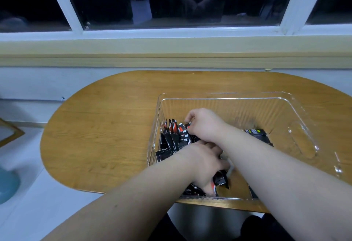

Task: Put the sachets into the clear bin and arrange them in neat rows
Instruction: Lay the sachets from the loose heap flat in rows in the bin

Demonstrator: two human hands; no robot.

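A clear plastic bin (297,126) stands on the right half of the wooden table. Several black and red sachets (172,136) stand upright in a row against its left wall. My right hand (204,123) reaches across into the bin and pinches the top of a sachet at the end of that row. My left hand (202,164) is lower, near the bin's front wall, with its fingers curled round loose sachets (221,180) lying there. A dark sachet with green print (257,133) lies flat behind my right forearm.
The oval wooden table (106,126) sits against a wall under a window sill (171,50). The bin's front wall lies at the table's near edge. A pale blue round object (7,185) stands on the floor at the left.
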